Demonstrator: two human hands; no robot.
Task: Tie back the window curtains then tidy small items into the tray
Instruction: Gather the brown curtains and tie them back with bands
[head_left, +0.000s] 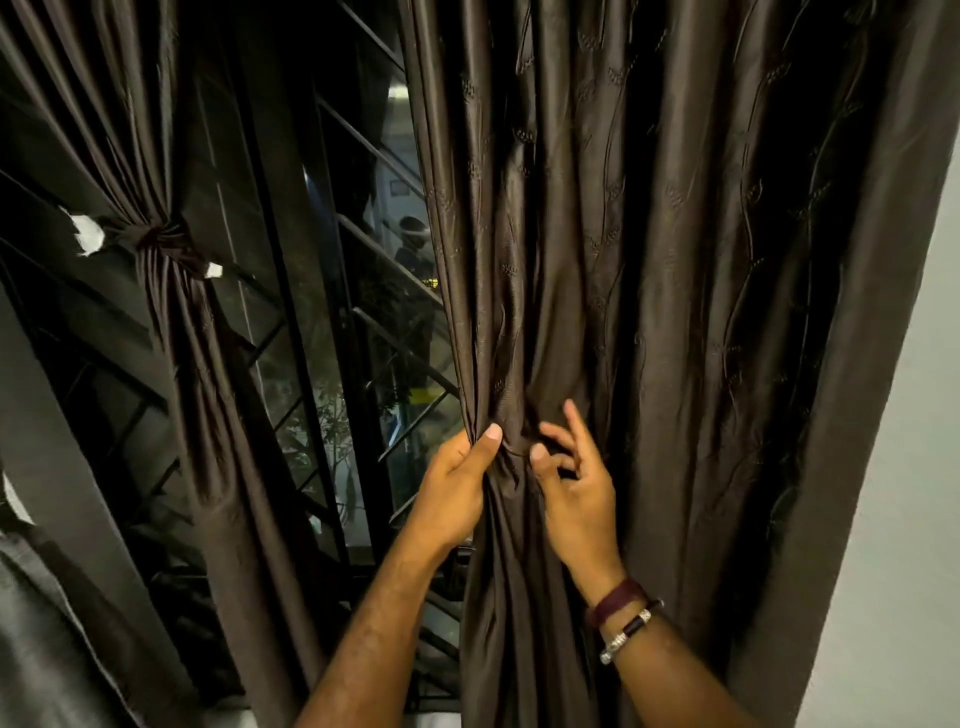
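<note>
Right curtain (649, 260), dark brown with a faint embroidered stem pattern, filling the centre and right of the frame, hanging loose from top to bottom and gathered only at lower centre. Left hand (452, 493) at lower centre, closed on the curtain's inner edge, thumb pressed across the bunched folds, fabric pinched into a narrow neck there. Right hand (576, 488) just beside it, touching the same gathered cloth with thumb and curled lower fingers, index finger raised and spread; not a full grasp, more a loose pinch, fingers half open. Two bracelets (623, 618) on the right wrist, one dark red band and one dark cord with silver beads. Left curtain (171, 156) at upper left of the frame, same brown cloth, already drawn in and knotted at mid height by a tieback (161, 239), white scraps showing at either side of the knot. Between the two curtains, a window grille (363, 322) with diagonal black bars, dark glass and some foliage behind. Pale wall (904, 467) down the right edge. No tray in view.
</note>
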